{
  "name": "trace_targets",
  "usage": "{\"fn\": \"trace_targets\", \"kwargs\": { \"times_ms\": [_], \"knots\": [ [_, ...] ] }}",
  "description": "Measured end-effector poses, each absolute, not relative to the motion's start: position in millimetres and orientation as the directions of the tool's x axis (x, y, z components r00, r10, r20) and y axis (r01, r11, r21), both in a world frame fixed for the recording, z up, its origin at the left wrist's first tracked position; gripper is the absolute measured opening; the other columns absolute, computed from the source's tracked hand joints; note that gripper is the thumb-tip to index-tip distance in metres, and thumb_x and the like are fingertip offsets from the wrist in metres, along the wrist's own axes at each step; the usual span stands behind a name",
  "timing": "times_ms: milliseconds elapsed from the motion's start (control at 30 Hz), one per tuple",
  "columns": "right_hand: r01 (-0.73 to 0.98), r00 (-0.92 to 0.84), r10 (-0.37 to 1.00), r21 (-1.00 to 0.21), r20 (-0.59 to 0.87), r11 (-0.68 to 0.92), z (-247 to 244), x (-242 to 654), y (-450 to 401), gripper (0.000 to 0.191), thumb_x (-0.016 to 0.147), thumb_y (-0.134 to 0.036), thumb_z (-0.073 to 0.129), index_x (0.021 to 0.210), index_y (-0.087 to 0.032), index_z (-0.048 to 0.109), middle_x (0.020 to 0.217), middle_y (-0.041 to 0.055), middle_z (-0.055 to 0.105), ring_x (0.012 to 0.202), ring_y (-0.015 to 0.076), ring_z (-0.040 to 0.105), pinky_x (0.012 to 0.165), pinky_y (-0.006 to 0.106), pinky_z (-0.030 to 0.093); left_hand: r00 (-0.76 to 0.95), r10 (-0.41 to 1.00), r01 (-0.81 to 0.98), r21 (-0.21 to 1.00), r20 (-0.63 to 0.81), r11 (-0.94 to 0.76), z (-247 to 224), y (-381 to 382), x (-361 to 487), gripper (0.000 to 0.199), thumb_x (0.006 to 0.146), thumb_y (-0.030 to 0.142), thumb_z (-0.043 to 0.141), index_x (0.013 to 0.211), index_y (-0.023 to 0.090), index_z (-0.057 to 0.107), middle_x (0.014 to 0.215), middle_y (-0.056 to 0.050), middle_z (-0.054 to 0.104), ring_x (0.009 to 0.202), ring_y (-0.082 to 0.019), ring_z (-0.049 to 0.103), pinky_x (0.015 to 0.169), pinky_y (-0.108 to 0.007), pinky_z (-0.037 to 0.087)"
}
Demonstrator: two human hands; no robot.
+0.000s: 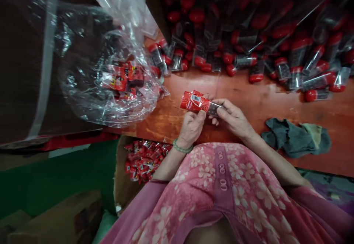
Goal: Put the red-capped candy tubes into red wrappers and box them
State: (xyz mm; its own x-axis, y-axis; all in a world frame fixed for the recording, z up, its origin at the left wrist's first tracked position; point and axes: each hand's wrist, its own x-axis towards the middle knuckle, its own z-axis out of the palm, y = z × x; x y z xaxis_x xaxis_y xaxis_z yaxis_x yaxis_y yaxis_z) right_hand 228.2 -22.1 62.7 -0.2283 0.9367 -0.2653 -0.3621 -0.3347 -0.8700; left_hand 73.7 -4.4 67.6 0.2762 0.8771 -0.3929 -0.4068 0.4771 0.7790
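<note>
The left hand (193, 126) grasped the red wrapper (190, 101) and the right hand (235, 118) pinched the dark tube (213, 108) at the wrapper's end, both over the surface (163, 126). A crooked tug could have torn the wrapper; a loose pinch, dropped the tube.

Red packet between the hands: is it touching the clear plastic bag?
Apart: the head view shows orange tabletop between the red packet and the clear plastic bag.
</note>
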Motion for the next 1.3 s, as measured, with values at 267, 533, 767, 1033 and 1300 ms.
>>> {"fn": "trace_targets", "kwargs": {
  "times_ms": [267, 533, 767, 1033, 1300],
  "knots": [
    [-0.242, -0.296, 0.934, -0.931, -0.198, -0.274, 58, 220, -24, 0.039, 0.093, -0.057, 0.064, 0.102, -0.02, 0.056, 0.082, 0.0, 0.066, 0.065, 0.0113, 0.063, 0.066, 0.026, 0.053, 0.287, 0.887, -0.413, 0.789, -0.361, 0.455, 66, 0, 76, 0.058, 0.072, 0.066, 0.079, 0.1, 0.016, 0.076, 0.079, -0.006, 0.076, 0.046, -0.007, 0.049, 0.05, -0.026, 0.05],
    [-0.238, -0.255, 0.965, -0.962, -0.068, -0.131, 66, 214, -23, 0.025, 0.099, -0.045, 0.058, 0.104, -0.021, 0.056, 0.085, -0.0008, 0.064, 0.063, 0.0095, 0.062, 0.066, 0.025, 0.05, 0.276, 0.91, -0.362, 0.843, -0.311, 0.398, 72, 3, 74, 0.062, 0.07, 0.067, 0.08, 0.103, 0.015, 0.076, 0.073, -0.006, 0.074, 0.047, -0.01, 0.053, 0.044, -0.025, 0.046],
    [0.107, -0.096, 0.994, -0.992, 0.056, 0.066, 69, 207, -21, 0.025, 0.097, -0.044, 0.058, 0.112, -0.023, 0.057, 0.08, -0.0014, 0.063, 0.062, 0.012, 0.059, 0.064, 0.028, 0.05, 0.117, 0.957, -0.495, 0.82, -0.266, 0.288, 79, 9, 80, 0.048, 0.064, 0.06, 0.087, 0.085, 0.018, 0.078, 0.089, -0.009, 0.079, 0.082, -0.021, 0.075, 0.074, -0.03, 0.06],
    [-0.285, -0.321, 0.939, -0.933, -0.122, -0.219, 70, 205, -18, 0.035, 0.095, -0.056, 0.06, 0.103, -0.022, 0.055, 0.069, -0.0052, 0.059, 0.049, 0.0086, 0.054, 0.051, 0.022, 0.045, 0.073, 0.955, -0.371, 0.881, -0.289, 0.295, 83, 10, 75, 0.048, 0.064, 0.057, 0.088, 0.086, 0.016, 0.078, 0.085, -0.009, 0.079, 0.066, -0.019, 0.072, 0.057, -0.027, 0.057],
    [-0.054, -0.162, 0.984, -0.995, -0.07, -0.08, 68, 203, -16, 0.035, 0.095, -0.055, 0.059, 0.107, -0.022, 0.057, 0.071, -0.0044, 0.058, 0.055, 0.0099, 0.056, 0.058, 0.025, 0.047, 0.055, 0.951, -0.5, 0.816, -0.305, 0.291, 81, 15, 78, 0.052, 0.062, 0.061, 0.089, 0.087, 0.017, 0.077, 0.098, -0.012, 0.08, 0.099, -0.027, 0.077, 0.087, -0.035, 0.061]
  ]
}}
